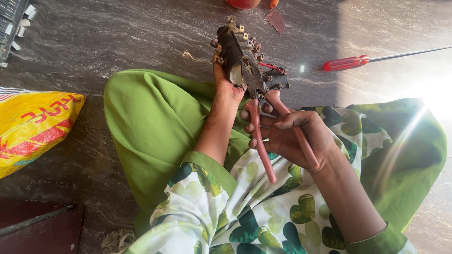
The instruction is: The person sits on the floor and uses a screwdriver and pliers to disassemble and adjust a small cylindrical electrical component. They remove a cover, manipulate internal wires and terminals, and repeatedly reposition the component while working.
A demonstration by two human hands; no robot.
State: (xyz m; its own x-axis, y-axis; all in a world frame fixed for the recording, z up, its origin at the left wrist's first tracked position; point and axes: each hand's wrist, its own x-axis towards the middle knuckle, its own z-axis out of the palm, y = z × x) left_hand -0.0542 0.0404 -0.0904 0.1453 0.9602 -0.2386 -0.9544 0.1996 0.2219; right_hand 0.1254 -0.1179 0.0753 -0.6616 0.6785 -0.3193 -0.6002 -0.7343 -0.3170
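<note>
Electrical part [240, 59] | left hand [226, 87] fingers grip it | right hand [289, 134] fingers squeeze pliers [266, 136]

A screwdriver [346, 62] lies on the floor [117, 42], right of the switch assembly [242, 61].

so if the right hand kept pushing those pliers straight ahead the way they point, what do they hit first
The right hand aims the pink-handled pliers up-left, and their nose already meets the dark electrical part held in the left hand. Beyond it lies only stone floor, though depth is hard to judge.
</note>
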